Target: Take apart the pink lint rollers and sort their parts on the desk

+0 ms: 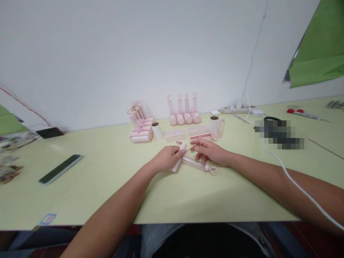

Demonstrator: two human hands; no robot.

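Note:
My left hand (167,157) is closed around a pink lint-roller part (179,157) near the middle of the pale yellow table (107,193). My right hand (209,152) rests on a clear pink roller handle (199,165) with a heart-shaped loop end, its fingers curled over the tube. The two pieces meet between my hands. Just behind them lie two pale pink cases (175,135) and a darker pink tray (200,136).
Several upright pink rollers (183,109) stand at the wall, a stacked pile of pink rollers (140,123) to their left, white paper rolls (157,129) beside. A phone (60,168) lies left, a power strip (239,108) and scissors (301,113) right. A white cable (298,188) crosses my right arm.

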